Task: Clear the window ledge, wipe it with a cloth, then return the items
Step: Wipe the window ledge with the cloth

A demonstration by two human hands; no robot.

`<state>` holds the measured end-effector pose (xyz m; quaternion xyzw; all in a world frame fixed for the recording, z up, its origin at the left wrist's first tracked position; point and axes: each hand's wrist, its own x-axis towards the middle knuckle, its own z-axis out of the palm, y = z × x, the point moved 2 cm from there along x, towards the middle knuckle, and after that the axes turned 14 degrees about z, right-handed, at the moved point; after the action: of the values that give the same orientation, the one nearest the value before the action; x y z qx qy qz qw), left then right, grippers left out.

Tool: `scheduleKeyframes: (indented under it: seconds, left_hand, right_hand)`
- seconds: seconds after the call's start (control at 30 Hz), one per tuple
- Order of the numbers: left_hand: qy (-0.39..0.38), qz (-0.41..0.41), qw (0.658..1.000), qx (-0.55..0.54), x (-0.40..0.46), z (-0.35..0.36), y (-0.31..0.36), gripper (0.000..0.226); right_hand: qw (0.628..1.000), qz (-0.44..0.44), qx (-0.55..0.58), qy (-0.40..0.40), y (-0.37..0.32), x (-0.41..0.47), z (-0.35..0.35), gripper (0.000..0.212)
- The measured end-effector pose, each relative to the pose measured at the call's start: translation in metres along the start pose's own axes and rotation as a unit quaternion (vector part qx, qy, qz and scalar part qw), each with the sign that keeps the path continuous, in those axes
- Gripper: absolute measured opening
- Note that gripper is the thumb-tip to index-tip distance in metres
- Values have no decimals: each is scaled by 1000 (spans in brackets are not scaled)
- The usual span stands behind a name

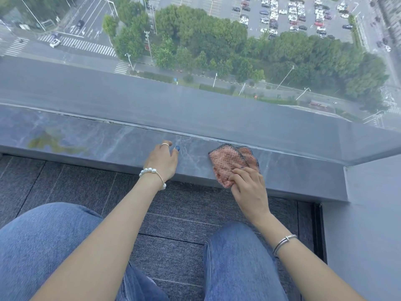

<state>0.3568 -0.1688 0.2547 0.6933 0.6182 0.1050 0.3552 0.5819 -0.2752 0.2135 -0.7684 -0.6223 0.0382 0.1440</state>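
Grey marble window ledge (pixel 91 135) lies bare, ready for wiping. Right hand (pixel 249 185) pinches the pink cloth (pixel 232 164) flat against it; left hand (pixel 162 159), fingers loosely spread, braces on the ledge.

The window ledge (pixel 108 137) is showing as polished grey marble-look stone, glossy and reflecting. The cloth (pixel 227 164) is looking like nubby pink fabric with a dark stitched edge. The floor (pixel 184 213) is showing ribbed, matt grey carpet.
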Motion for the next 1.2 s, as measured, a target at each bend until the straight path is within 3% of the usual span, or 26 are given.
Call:
scheduleKeyframes:
  seconds: [0.4, 0.63, 0.87, 1.2]
  left_hand:
    - [-19, 4, 999, 29, 16, -4, 20, 44]
    - [-26, 2, 998, 62, 23, -6, 30, 40]
    - [-38, -5, 996, 87, 29, -3, 40, 37]
    - [-33, 4, 996, 84, 29, 2, 41, 34]
  right_hand:
    - [998, 56, -39, -11, 69, 18, -40, 14]
    - [991, 131, -31, -22, 88, 26, -58, 20]
    - [980, 187, 50, -42, 63, 36, -46, 18]
    - [978, 188, 90, -19, -13, 53, -23, 16]
